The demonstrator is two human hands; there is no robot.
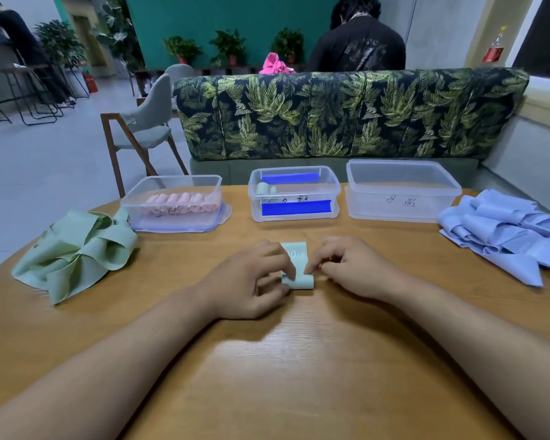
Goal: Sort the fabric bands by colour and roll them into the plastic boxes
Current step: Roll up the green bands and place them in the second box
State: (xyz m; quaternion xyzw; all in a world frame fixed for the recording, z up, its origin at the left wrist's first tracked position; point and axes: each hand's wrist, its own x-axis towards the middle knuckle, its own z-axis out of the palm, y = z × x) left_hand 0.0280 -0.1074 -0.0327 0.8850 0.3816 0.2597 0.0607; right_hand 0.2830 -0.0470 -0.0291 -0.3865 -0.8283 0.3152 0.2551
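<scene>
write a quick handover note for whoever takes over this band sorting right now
Hands: the left hand and the right hand both pinch a green band, partly rolled on the table.
Done: pink rolls sit in the left box; green rolls lie in the middle box.
To do: finish this roll, then the green pile and the blue pile; the right box holds no bands yet.

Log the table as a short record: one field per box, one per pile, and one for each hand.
left box: pink rolls
middle box: green roll
right box: no bands inside
green pile: table, left side
blue pile: table, right side
left hand: pinches part-rolled green band
right hand: pinches same band
</scene>
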